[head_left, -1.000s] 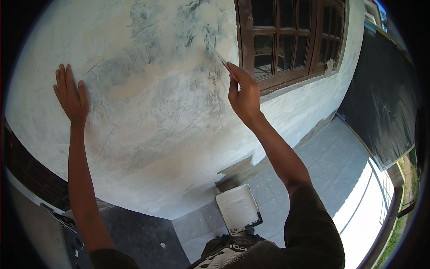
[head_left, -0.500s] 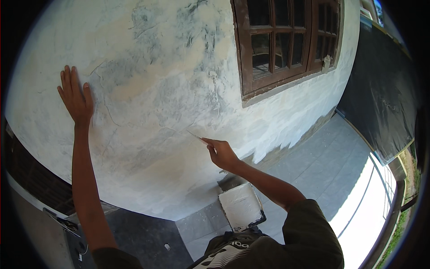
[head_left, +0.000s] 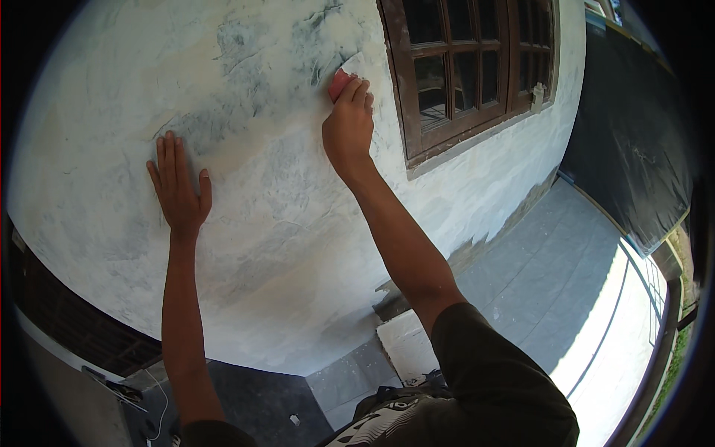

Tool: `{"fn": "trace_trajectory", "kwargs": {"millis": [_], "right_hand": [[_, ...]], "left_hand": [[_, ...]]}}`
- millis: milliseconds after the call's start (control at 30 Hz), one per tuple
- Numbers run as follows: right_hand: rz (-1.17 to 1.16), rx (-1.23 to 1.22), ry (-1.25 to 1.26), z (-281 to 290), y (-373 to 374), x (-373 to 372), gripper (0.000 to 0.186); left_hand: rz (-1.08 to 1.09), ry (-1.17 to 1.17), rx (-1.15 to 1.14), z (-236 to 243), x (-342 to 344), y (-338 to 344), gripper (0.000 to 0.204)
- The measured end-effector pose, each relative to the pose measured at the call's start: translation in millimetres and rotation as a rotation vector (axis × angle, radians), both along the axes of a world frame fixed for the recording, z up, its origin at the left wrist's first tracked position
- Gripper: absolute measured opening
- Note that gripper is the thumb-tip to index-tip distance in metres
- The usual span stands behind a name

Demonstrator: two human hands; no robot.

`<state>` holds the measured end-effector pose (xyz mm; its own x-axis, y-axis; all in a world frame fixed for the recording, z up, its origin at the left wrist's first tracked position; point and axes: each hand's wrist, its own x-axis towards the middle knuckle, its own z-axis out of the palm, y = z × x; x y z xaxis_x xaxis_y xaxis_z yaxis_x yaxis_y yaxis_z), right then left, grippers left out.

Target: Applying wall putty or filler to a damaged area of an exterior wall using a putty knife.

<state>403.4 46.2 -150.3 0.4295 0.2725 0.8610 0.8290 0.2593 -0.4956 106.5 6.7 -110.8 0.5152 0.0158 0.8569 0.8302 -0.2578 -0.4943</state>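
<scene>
Against the patchy, cracked plaster wall (head_left: 253, 179), my left hand (head_left: 179, 190) lies flat with its fingers stretched out. My right hand (head_left: 350, 123) is closed on a red scraper (head_left: 341, 83), whose pale blade touches the upper wall just left of the brown wooden window frame (head_left: 406, 104). The scraper's handle is partly hidden by my fingers. Below my right arm, a tray of white paste (head_left: 398, 339) sits low by the wall's foot, partly hidden by my sleeve.
A black plastic sheet (head_left: 625, 127) hangs at the right beside grey floor tiles (head_left: 536, 253), with a sunlit strip and grass at their edge. At lower left are a dark floor (head_left: 261, 395), a white cord (head_left: 160, 410) and a dark grille (head_left: 74, 313).
My right hand and scraper have moved from mid-wall up to beside the window. My left hand appears further right and lower in view, still flat on the wall; the view has shifted slightly.
</scene>
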Motion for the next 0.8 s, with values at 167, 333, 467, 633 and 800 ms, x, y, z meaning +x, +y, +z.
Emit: {"fn": "trace_trajectory", "kwargs": {"millis": [167, 333, 467, 633, 800], "right_hand": [[0.242, 0.015, -0.288, -47.6, -40.5, -61.8, 0.062], [0.979, -0.261, 0.028, -111.0, -100.0, -46.9, 0.036], [0.597, 0.224, 0.079, -64.2, -62.7, 31.8, 0.044], [0.314, 0.279, -0.494, -20.3, 8.6, 71.9, 0.068], [0.458, 0.145, -0.563, -116.2, -6.0, 55.7, 0.069]], "left_hand": [[-0.025, -0.018, 0.001, 0.2, -5.3, 3.0, 0.062], [-0.039, -0.009, 0.005, 3.1, -8.7, 1.6, 0.061], [-0.034, -0.013, -0.006, 0.4, -1.9, 1.7, 0.061], [-0.031, -0.024, -0.011, 0.7, -2.8, -1.0, 0.06], [-0.032, -0.014, 0.005, 1.7, -2.2, 1.2, 0.06]]}}
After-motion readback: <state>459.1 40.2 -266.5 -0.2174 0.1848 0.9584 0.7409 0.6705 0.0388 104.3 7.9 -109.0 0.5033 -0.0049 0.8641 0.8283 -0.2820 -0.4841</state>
